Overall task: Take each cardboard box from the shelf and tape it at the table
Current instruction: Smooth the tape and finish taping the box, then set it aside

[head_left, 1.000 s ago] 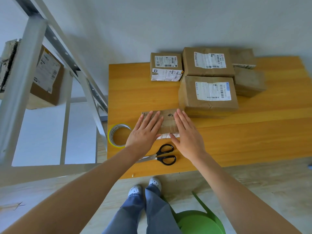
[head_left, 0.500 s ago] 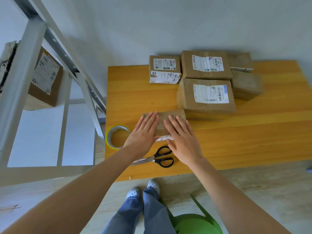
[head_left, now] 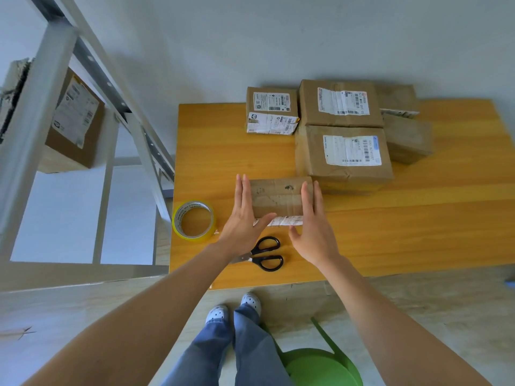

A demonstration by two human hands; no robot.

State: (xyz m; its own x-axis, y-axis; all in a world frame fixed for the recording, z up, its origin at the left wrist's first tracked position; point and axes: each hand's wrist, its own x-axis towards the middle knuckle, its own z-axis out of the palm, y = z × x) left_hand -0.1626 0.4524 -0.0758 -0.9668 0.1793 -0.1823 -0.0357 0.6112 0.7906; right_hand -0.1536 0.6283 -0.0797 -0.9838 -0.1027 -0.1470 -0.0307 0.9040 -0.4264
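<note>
The person wears loose blue jeans (head_left: 214, 352) and white perforated clogs (head_left: 250, 301), and both forearms are bare down to the ringless left hand (head_left: 242, 229) and right hand (head_left: 315, 238).

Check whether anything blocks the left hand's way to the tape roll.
Nothing visible does. The tape roll lies flat on the table, left of the left hand, with only bare wood between them. The scissors lie nearer the front edge, off that line.
</note>
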